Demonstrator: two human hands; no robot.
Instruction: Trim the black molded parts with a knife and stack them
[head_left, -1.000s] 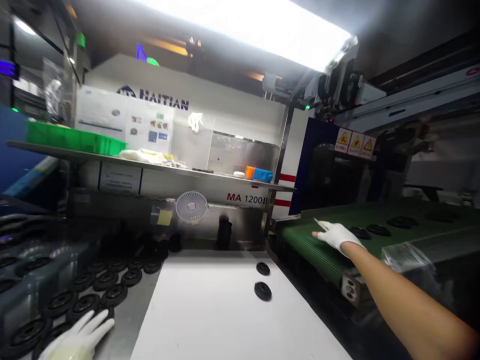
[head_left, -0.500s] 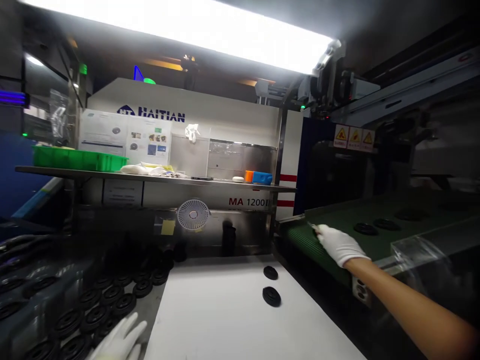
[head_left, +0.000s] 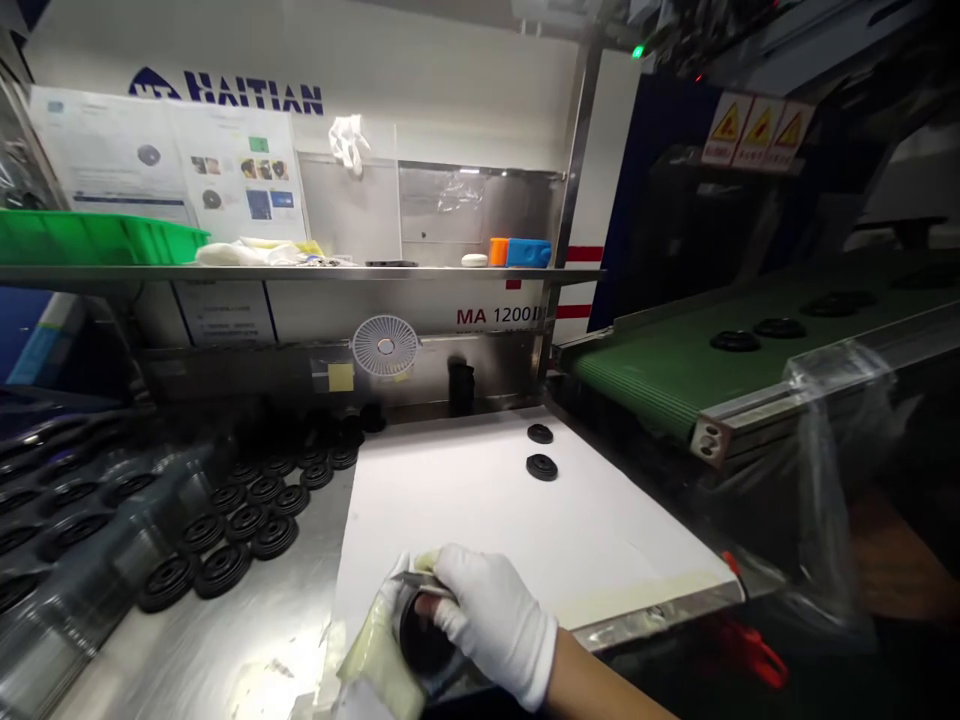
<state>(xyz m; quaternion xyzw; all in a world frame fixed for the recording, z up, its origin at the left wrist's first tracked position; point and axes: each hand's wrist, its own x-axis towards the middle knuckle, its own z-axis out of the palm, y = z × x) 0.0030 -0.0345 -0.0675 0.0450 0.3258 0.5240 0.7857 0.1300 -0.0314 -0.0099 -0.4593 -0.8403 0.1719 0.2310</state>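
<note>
My left hand [head_left: 379, 660], in a pale yellowish glove, grips a round black rubber part [head_left: 424, 640] at the front edge of a white board [head_left: 480, 510]. My right hand [head_left: 487, 620], in a white fabric glove, holds a small metal blade [head_left: 424, 580] against the top of that part. Two similar black discs [head_left: 541, 467] lie on the far end of the board. Several ribbed black discs [head_left: 247, 520] stand in rows on the steel surface to the left. The fingers hide part of the held disc.
A green belt conveyor [head_left: 675, 370] carrying black discs runs at the right behind a clear plastic guard [head_left: 832, 370]. Ahead, a steel shelf [head_left: 300, 273] holds a green crate [head_left: 97, 238] and small items. A small fan [head_left: 385, 345] stands below it.
My right hand has moved from the green conveyor to the front of the board. My left hand has moved right and now grips the black part. The view has tilted downward.
</note>
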